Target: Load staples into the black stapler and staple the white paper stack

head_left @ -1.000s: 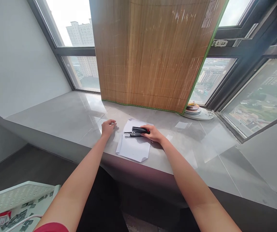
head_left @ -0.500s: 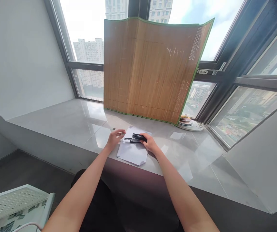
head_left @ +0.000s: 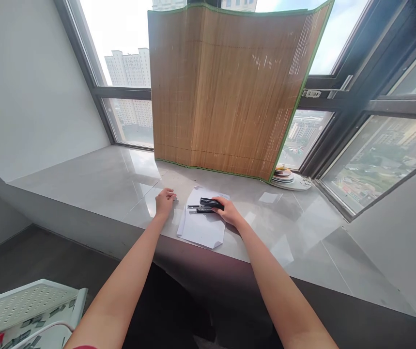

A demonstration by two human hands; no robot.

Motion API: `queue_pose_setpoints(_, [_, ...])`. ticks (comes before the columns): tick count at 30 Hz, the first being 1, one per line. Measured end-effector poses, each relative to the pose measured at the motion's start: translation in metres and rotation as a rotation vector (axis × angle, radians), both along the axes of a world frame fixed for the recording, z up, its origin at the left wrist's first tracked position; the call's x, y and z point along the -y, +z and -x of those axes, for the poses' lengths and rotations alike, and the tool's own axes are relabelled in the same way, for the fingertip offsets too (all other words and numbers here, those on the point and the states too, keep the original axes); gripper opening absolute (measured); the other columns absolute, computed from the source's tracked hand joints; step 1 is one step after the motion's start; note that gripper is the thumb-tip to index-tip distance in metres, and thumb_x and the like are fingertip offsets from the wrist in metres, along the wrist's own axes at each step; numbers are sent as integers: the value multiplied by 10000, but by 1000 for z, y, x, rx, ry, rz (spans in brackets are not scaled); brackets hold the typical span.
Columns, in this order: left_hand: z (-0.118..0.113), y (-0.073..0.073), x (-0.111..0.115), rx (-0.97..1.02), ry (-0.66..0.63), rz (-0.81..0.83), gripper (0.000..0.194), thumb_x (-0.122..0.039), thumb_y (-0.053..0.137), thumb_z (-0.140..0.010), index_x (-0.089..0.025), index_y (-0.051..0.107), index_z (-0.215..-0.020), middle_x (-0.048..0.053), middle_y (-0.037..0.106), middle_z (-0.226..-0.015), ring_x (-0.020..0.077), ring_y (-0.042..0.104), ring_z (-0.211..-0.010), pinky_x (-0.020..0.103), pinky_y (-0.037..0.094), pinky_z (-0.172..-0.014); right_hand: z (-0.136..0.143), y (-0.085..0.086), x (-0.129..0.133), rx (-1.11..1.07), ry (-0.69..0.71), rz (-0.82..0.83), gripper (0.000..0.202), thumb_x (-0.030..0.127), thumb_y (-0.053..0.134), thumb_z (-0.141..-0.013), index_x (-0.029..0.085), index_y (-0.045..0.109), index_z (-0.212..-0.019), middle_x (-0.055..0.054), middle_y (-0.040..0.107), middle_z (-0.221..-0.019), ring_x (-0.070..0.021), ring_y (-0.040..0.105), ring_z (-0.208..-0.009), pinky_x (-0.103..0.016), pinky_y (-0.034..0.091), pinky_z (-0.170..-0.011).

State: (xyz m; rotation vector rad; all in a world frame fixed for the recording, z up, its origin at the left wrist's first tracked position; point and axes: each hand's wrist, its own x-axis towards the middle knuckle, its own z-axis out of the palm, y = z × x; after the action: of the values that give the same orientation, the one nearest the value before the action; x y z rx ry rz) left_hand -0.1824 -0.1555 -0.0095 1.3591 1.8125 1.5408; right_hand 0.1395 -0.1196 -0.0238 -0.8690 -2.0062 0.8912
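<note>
A black stapler [head_left: 210,203] lies over white sheets of paper [head_left: 202,230] on the grey tiled sill, its top lifted from its base and a thin metal part jutting left. My right hand [head_left: 226,210] is wrapped round the stapler's right end. To the left of the paper, my left hand [head_left: 164,201] is closed near the sill, its fingertips pinched together; whatever they hold is too small to make out. The paper's lower right corner curls up.
A brown bamboo mat [head_left: 225,97] with green edging stands against the window behind the paper. Stacked plates [head_left: 284,177] sit at its right foot. A white perforated rack [head_left: 29,305] is at lower left.
My left hand has moved left, away from the stapler, and its fingers have closed. The small dark item seen beyond it earlier no longer shows. My right hand still holds the stapler. The view has shifted slightly.
</note>
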Motion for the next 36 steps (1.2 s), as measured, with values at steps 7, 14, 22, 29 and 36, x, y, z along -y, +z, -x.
queue_pose_setpoints(7, [10, 1, -14, -265, 131, 35, 266, -38, 631, -796, -216, 715, -974, 84, 785, -1049, 257, 743, -1029, 377, 567, -954, -1, 0, 1, -7, 11, -4, 381, 263, 701, -888, 263, 731, -1267, -72, 748, -1305, -301, 675, -1221, -507, 491, -1119])
queue_pose_setpoints(14, [20, 0, -33, -639, 152, 148, 306, -122, 583, -919, -191, 761, -1159, 168, 715, -1342, 334, 647, -1256, 446, 526, -1045, -1, -3, -2, -15, 20, -41, 379, 233, 701, -878, 249, 731, -1256, -75, 748, -1275, -289, 683, -1189, -488, 506, -1099])
queue_pose_setpoints(22, [9, -6, -45, -749, 20, 211, 312, -91, 518, -941, -189, 790, -1057, 175, 762, -1126, 337, 686, -1111, 435, 510, -979, 2, -8, -9, -17, -13, -125, 402, 187, 669, -890, 255, 720, -1283, -85, 741, -1274, -294, 664, -1202, -519, 482, -1132])
queue_pose_setpoints(29, [1, -5, -40, -714, 66, -42, 287, -112, 502, -984, -197, 776, -989, 137, 789, -988, 297, 730, -892, 468, 511, -949, 2, -6, -8, -1, -4, -91, 401, 189, 643, -901, 244, 696, -1295, -88, 724, -1312, -290, 655, -1229, -516, 476, -1146])
queue_pose_setpoints(36, [-34, -6, -4, -397, -197, -463, 198, -283, 620, -1040, -261, 815, -1069, 55, 786, -1020, 204, 705, -867, 340, 558, -748, 4, -4, -3, -4, -41, -128, 329, 198, 652, -902, 247, 708, -1222, -90, 742, -1216, -298, 665, -1145, -516, 507, -1083])
